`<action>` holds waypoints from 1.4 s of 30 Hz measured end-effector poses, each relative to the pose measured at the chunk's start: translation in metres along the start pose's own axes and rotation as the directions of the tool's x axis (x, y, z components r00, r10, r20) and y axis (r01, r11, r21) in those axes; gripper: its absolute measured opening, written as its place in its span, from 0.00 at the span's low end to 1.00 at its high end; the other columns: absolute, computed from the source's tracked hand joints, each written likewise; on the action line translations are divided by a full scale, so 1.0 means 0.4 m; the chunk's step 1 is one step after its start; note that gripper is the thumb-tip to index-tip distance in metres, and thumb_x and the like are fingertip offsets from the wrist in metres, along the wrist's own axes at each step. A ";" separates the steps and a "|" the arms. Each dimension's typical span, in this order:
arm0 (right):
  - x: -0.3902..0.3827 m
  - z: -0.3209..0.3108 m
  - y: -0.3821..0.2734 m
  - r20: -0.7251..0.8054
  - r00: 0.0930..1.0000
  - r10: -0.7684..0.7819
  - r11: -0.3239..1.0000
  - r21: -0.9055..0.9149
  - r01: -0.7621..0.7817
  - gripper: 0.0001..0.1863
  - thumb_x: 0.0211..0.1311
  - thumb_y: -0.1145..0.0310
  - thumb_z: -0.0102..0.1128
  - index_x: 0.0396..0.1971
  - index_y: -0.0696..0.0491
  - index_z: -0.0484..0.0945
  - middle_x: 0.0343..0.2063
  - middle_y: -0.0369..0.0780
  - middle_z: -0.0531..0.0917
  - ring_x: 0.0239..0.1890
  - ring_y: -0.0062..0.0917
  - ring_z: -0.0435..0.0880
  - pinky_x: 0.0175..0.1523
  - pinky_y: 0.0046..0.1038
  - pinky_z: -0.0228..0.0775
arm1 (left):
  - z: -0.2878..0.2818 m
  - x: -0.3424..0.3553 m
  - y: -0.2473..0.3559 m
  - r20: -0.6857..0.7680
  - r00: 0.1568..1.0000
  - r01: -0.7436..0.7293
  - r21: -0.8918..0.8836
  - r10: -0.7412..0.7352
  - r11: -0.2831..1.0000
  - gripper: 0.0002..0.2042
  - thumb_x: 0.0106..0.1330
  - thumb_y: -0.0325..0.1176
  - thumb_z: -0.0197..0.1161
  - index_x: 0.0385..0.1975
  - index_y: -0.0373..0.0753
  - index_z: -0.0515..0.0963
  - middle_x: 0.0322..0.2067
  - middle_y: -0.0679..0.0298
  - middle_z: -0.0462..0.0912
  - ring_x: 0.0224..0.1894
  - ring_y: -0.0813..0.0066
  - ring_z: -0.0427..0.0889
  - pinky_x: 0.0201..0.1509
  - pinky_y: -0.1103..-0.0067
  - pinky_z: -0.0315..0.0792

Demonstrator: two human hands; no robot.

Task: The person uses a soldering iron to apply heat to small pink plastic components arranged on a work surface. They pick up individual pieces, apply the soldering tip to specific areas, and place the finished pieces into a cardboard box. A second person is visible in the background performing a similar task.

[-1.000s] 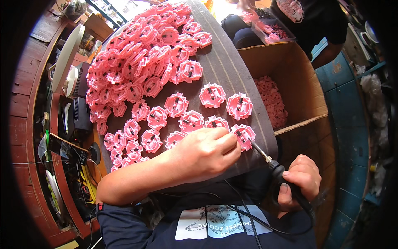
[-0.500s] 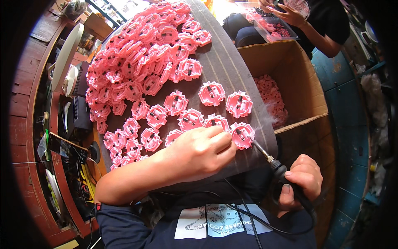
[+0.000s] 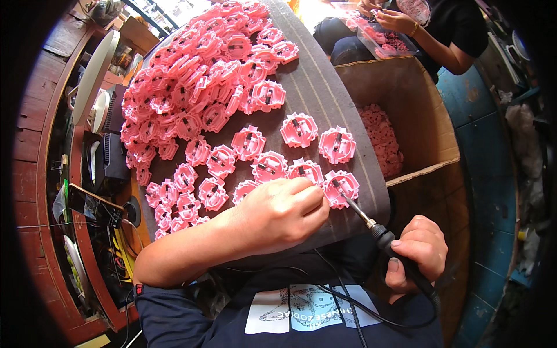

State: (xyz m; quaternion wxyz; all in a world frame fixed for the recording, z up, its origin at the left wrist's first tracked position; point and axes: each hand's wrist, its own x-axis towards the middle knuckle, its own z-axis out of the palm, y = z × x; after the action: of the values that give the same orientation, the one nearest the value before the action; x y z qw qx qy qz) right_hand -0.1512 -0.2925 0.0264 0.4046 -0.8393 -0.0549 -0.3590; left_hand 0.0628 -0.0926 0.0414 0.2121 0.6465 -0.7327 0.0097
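My right hand [image 3: 419, 255] is wrapped round the black handle of a soldering iron [image 3: 383, 235], whose cord loops down past my wrist. Its metal tip rests over the middle of a round pink plastic part [image 3: 341, 189] with a small black piece in it. Against that part's left side, my left hand [image 3: 284, 211] is closed with its fingers bent under. What its fingertips pinch, if anything, is hidden. Just behind its knuckles sits another pink part [image 3: 305, 170], partly covered by the hand.
A large heap of pink parts [image 3: 191, 81] fills the far left of the dark table mat [image 3: 313, 72]. An open cardboard box [image 3: 420, 116] with pink pieces stands at the right. Beyond it, another person's hands [image 3: 394, 20] work over a clear tray [image 3: 400, 52]. Shelves line the left.
The iron's tip has moved left from the pink part's right edge onto its middle. My right hand shifted slightly left with it, while my left hand stayed in place.
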 end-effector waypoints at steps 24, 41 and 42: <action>-0.001 0.010 0.009 -0.006 1.000 -0.010 1.000 0.026 0.011 0.11 0.56 0.68 0.70 0.38 0.55 0.80 0.17 0.37 0.77 0.16 0.30 0.73 0.28 0.34 0.66 | 0.016 0.005 -0.007 -0.002 1.000 0.006 0.025 -0.006 1.000 0.19 0.50 0.30 0.69 0.43 0.30 0.81 0.33 0.60 0.78 0.32 0.67 0.81 0.33 0.73 0.79; 0.009 0.020 -0.009 -0.028 0.999 -0.025 1.000 -0.003 0.025 0.12 0.52 0.70 0.69 0.37 0.55 0.81 0.18 0.37 0.77 0.17 0.31 0.73 0.26 0.33 0.65 | -0.092 -0.053 0.044 -0.215 0.967 0.123 -0.073 -0.136 0.990 0.14 0.53 0.20 0.77 0.40 0.31 0.83 0.34 0.57 0.82 0.30 0.61 0.82 0.31 0.69 0.77; 0.009 0.020 -0.010 -0.025 0.999 -0.021 1.000 -0.005 0.021 0.12 0.51 0.70 0.69 0.37 0.55 0.81 0.18 0.37 0.77 0.17 0.31 0.73 0.26 0.33 0.65 | -0.098 -0.062 0.051 -0.245 0.960 0.122 -0.078 -0.137 0.990 0.15 0.52 0.20 0.77 0.40 0.31 0.84 0.34 0.57 0.82 0.29 0.62 0.82 0.30 0.69 0.77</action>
State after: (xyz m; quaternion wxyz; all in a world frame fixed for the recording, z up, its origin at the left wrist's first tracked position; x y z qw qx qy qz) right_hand -0.1458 -0.2846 0.0280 0.3996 -0.8349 -0.0580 -0.3739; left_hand 0.0572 -0.0544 0.0742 0.3228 0.6798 -0.6563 0.0544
